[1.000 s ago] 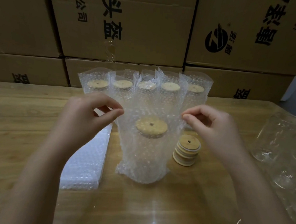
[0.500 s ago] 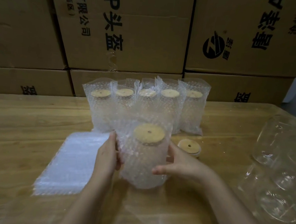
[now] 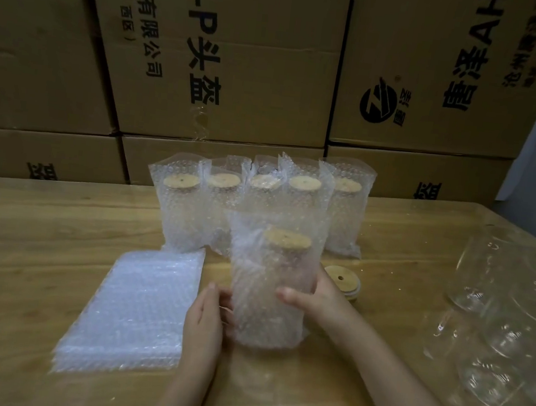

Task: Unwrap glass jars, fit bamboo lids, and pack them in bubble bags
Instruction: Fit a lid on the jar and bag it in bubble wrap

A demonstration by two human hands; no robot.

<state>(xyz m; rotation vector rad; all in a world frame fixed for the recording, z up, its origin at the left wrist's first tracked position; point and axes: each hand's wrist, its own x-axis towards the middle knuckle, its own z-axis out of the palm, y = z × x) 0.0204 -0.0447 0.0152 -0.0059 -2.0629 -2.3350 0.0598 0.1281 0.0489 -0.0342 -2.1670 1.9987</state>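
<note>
On the table point(image 3: 42, 228), just before the row of packed jars point(image 3: 180, 207), the bagged jar point(image 3: 270, 289) stands upright. The right hand point(image 3: 319, 304) grips it; the left hand point(image 3: 205, 318) presses flat against its side. Slick film could slip, toppling glass into that row.

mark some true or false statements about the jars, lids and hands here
1. The right hand grips the front bagged jar. True.
2. The back row of bagged jars holds five. True.
3. The stack of flat bubble bags lies right of that jar. False: it lies to its left.
4. The spare bamboo lids sit on the bubble bags. False: they sit on the table, behind the right hand.
</note>
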